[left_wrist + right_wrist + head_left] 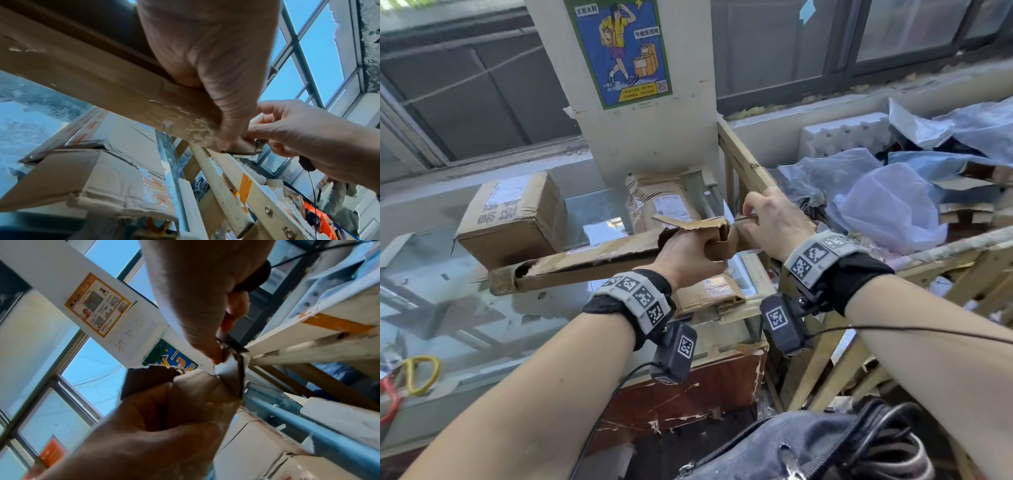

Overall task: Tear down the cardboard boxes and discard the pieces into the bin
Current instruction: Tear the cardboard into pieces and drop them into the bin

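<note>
Head view shows a long, flattened cardboard box (585, 262) held level in the air above a glass-topped counter (482, 318), its crushed far end pointing toward 9 o'clock and its torn near end at the centre of the frame. The left hand (688, 255) wraps that near end, fingers curled round the folded board; judging by this, it serves as the anchor so the other hand can pull against it. The right hand (774, 222), just beside it toward 3 o'clock, pinches a narrow strip or flap (744, 217) that sticks out of the torn edge, thumb and fingertips pressed together on it. In the right wrist view the thumb (213, 353) bears on a pale sliver (228, 368), tape or liner; I cannot tell which.

Holding the box near the wooden-slatted bin (750, 164), which lies toward 2 o'clock and is heaped with plastic bags (887, 205) and cardboard scraps, probably keeps the drop short once a piece comes free. Two sealed boxes wait on the counter: one (513, 219) at 10 o'clock, another (664, 202) at 12 o'clock against the pillar with a poster (621, 51).
</note>
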### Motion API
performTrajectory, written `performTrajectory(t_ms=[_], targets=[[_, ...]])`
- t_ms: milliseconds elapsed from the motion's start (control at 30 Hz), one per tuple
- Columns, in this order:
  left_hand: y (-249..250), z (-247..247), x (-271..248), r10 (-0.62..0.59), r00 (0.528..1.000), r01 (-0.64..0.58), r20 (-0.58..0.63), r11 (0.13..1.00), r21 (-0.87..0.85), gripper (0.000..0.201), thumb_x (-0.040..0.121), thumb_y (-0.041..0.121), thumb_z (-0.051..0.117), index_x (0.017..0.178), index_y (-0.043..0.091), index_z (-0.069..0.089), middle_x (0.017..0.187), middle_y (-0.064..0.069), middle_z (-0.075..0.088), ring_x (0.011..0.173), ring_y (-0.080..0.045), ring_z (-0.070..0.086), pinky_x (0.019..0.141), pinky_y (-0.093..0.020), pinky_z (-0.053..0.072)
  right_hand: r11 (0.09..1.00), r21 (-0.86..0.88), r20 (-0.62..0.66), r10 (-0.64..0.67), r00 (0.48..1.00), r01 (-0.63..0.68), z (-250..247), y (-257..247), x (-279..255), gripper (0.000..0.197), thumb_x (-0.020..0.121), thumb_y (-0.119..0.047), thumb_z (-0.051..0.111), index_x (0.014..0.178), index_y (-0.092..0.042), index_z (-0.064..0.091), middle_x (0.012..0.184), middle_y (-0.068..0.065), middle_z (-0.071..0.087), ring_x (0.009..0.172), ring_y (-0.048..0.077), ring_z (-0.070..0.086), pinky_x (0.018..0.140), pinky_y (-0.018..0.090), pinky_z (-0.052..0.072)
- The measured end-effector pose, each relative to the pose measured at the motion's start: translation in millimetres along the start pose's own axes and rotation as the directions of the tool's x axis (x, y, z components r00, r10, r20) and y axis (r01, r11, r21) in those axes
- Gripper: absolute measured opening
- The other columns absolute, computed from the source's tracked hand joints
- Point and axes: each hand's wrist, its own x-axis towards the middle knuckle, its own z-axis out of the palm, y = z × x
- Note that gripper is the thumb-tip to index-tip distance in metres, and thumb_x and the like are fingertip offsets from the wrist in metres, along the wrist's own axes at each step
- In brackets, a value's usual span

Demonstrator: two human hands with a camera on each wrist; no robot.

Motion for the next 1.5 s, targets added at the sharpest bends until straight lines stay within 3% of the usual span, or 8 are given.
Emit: performTrajectory(t_ms=[167,267,367,600,767,933,1133,1500], targets=[[6.5,-1.2,5.9,-0.187,0.978,0.144,-0.089,0.924,-0.353,0.048,0.088,0.061,0.050,0.078,0.018,0.066,0.081,0.001,0.068,0.078,-0.018,0.060,0.076,-0.033,0.048,0.961,0.196,0.142,0.167,0.976,-0.193,-3.0,6.4,7.6,0.025,0.091,-0.023,0.056,0.114,-0.015,0.053,0.116,0.006,0.055,0.105,0.024,0.055,0.092,0.042,0.046],[5.7,-4.8,11.9,-0.261,0.943,0.161,-0.206,0.900,-0.406,0.041,0.092,0.055,0.049,0.083,0.019,0.069,0.087,0.001,0.069,0.086,-0.019,0.062,0.079,-0.033,0.049,0.830,0.425,0.237,0.283,0.929,-0.362,-7.1,12.3,8.3,0.015,0.091,-0.015,0.056,0.105,-0.012,0.058,0.098,0.008,0.061,0.071,0.014,0.062,0.056,0.029,0.054],[5.1,-5.9,16.9,-0.299,0.920,0.205,-0.252,0.918,-0.340,0.041,0.093,0.051,0.051,0.075,0.018,0.068,0.082,-0.001,0.068,0.083,-0.021,0.061,0.076,-0.035,0.050,0.736,0.532,0.322,0.282,0.904,-0.419,-10.4,17.5,2.2,0.009,0.093,-0.014,0.058,0.100,-0.008,0.061,0.079,0.006,0.062,0.044,0.003,0.057,0.034,0.017,0.037],[4.9,-1.1,17.2,-0.302,0.913,0.183,-0.275,0.905,-0.384,0.017,0.093,0.039,0.058,0.089,0.023,0.060,0.094,0.003,0.062,0.090,-0.014,0.057,0.083,-0.034,0.049,0.922,0.242,0.226,0.248,0.942,-0.301,-2.3,15.3,1.4,0.026,0.095,-0.037,0.050,0.079,-0.021,0.064,0.094,0.007,0.065,0.087,0.027,0.064,0.084,0.047,0.053],[-2.9,2.7,17.6,-0.309,0.914,0.169,-0.261,0.878,-0.448,0.013,0.090,0.036,0.063,0.091,0.023,0.060,0.097,0.002,0.065,0.093,-0.015,0.061,0.083,-0.033,0.051,0.918,0.289,0.384,0.148,0.911,-0.271,-15.9,10.8,-1.1,0.036,0.087,-0.044,0.061,0.091,-0.009,0.065,0.083,0.004,0.063,0.069,0.015,0.055,0.057,0.029,0.046],[-6.6,5.3,13.9,-0.279,0.938,0.150,-0.204,0.861,-0.487,0.017,0.088,0.028,0.067,0.100,0.023,0.057,0.106,0.001,0.064,0.101,-0.014,0.060,0.093,-0.037,0.051,0.945,0.304,0.111,0.091,0.990,-0.121,-23.4,3.1,2.5,0.033,0.094,-0.032,0.052,0.086,-0.006,0.071,0.090,0.008,0.071,0.079,0.018,0.063,0.078,0.037,0.053],[-3.2,8.4,11.5,-0.207,0.966,0.099,-0.153,0.846,-0.524,0.030,0.083,0.020,0.071,0.107,0.021,0.054,0.114,-0.002,0.064,0.110,-0.015,0.059,0.100,-0.038,0.047,0.988,0.143,0.288,-0.095,0.953,0.056,-13.3,-14.4,-4.6,0.039,0.090,-0.014,0.053,0.128,-0.022,0.053,0.125,0.007,0.054,0.116,0.023,0.051,0.098,0.035,0.043],[-3.1,-4.2,11.8,-0.197,0.970,0.071,-0.145,0.793,-0.605,0.042,0.083,0.013,0.070,0.122,0.016,0.053,0.123,-0.003,0.062,0.115,-0.012,0.056,0.104,-0.028,0.043,0.984,0.009,0.093,-0.179,0.979,0.179,-4.6,-5.8,-3.1,0.030,0.081,-0.014,0.068,0.090,-0.020,0.040,0.094,-0.003,0.054,0.083,0.026,0.053,0.078,0.042,0.045]])
